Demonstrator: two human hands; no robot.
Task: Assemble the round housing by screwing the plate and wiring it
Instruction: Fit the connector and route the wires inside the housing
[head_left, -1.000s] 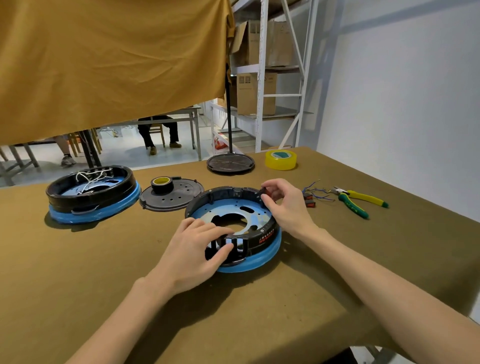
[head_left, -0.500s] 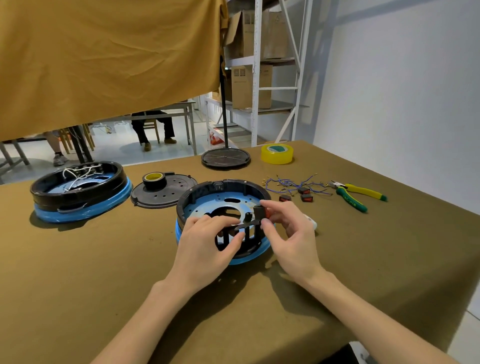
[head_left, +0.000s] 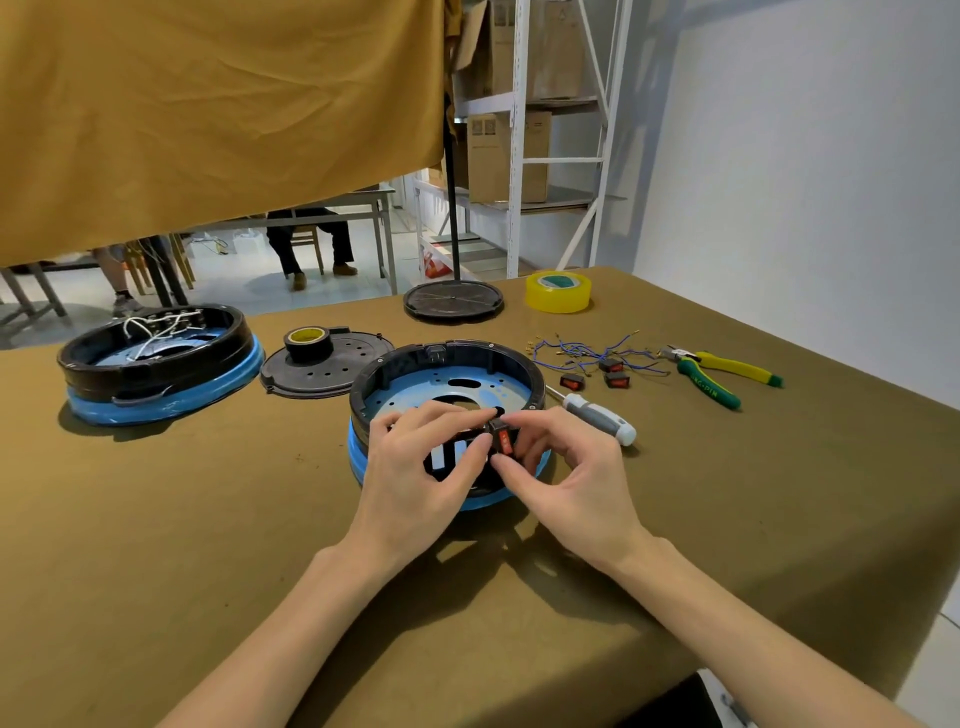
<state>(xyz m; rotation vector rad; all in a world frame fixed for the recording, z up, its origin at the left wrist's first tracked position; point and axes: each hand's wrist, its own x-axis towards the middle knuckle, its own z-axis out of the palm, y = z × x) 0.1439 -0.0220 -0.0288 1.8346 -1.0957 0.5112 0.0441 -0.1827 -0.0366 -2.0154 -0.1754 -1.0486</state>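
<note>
Olive table (head_left: 156, 545): black-rimmed round housing (head_left: 447, 364), blue plate (head_left: 415, 389) inside.

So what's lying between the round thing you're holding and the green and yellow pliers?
In the head view, between the housing and pliers lie a screwdriver, three small red switches and loose blue wires.

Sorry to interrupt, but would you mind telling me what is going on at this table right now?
A person is working on the round housing on the table. The right hand pinches a small red rocker switch at the housing's near rim, while the left hand rests on that rim beside it. Three more switches, blue wires, a screwdriver and pliers lie to the right.
</note>
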